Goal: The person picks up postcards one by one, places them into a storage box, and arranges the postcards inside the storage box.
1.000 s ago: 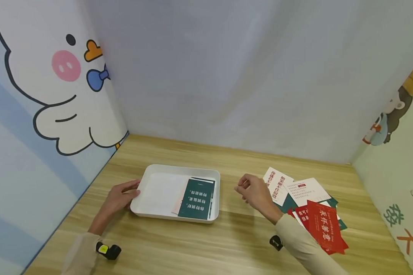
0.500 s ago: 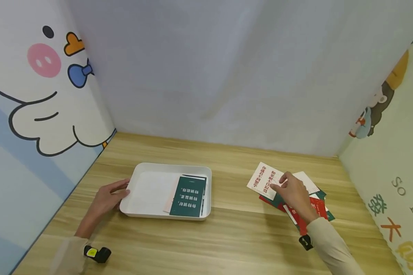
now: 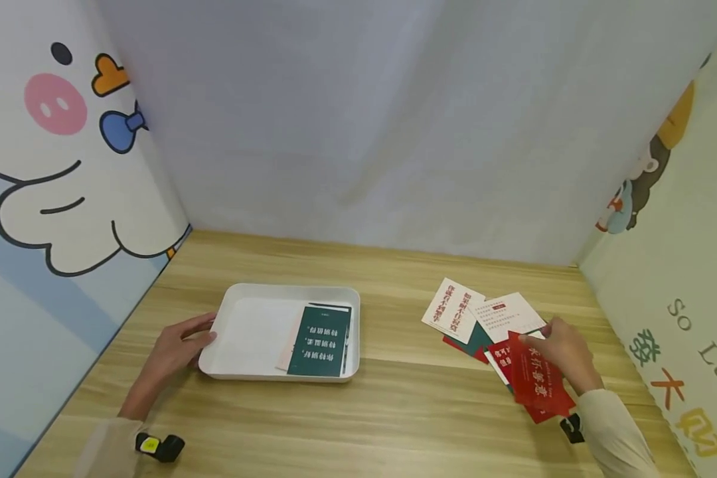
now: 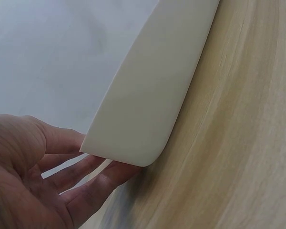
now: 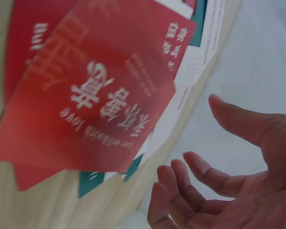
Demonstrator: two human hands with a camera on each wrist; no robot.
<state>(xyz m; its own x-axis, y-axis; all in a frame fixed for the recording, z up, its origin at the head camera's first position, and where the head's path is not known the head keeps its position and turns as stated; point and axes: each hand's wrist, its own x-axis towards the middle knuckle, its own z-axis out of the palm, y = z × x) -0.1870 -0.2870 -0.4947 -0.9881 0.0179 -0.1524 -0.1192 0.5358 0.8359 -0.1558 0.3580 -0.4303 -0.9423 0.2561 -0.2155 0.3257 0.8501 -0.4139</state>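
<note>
A white tray [image 3: 257, 377] stands at the left of the table with a dark green card [image 3: 319, 342] lying on other cards at its right end. My left hand [image 3: 182, 345] holds the tray's left end; in the left wrist view the thumb is at the rim and the fingers lie against the wall's underside. My right hand [image 3: 567, 352] is at the right edge of a spread of cards, thumb and fingers apart in the right wrist view with nothing between them. Nearest to it lies a red card [image 3: 538, 378] with white lettering, on top of other red cards.
White cards with red lettering [image 3: 454, 312] and a printed white card [image 3: 509, 317] lie farther back in the spread, with green ones partly hidden beneath. A pale curtain [image 3: 382, 133] rises behind the table [image 3: 394, 411]. Cartoon-printed walls flank both sides.
My right hand has moved right, from beside the tray, across the white cards, to the red cards' edge. My left hand has stayed at the tray. The head view has shifted right.
</note>
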